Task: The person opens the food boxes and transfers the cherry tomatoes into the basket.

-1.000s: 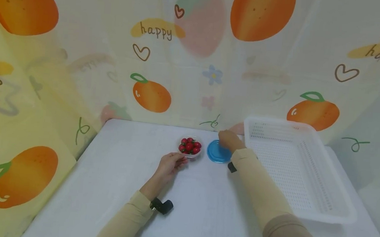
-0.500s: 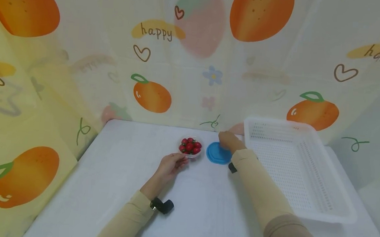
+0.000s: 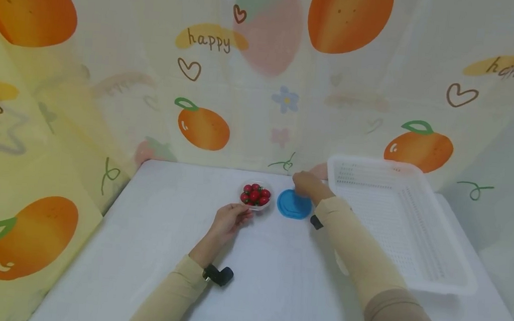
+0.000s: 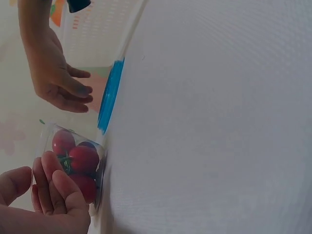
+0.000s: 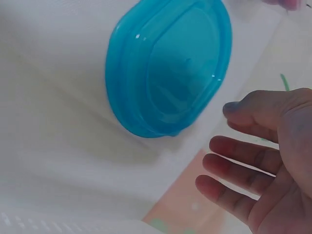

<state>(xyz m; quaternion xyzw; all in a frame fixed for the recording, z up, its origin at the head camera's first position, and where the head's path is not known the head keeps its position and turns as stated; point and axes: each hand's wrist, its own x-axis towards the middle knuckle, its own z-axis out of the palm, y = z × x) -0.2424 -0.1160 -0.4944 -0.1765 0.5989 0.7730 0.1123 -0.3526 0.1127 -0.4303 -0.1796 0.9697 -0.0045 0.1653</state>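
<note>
Left wrist: tomatoes (image 4: 84, 158) partly behind left grip (image 4: 54, 213), its hold unclear; right grip (image 4: 54, 80) loose, empty

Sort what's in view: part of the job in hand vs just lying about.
Likely in the job:
tub, left hand at its near side
red tomatoes, inside the tub
blue lid, right hand near, not touching

Apparently just about:
white basket
patterned backdrop

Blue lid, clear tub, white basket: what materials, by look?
Blue lid: likely plastic, smooth, semi-glossy; moulded ridges, small highlights.
Clear tub: probably thin plastic, transparent and shiny; the tomatoes show through its wall. Glass isn't ruled out.
White basket: probably moulded plastic, fairly matte; rows of small holes, rounded rim.
</note>
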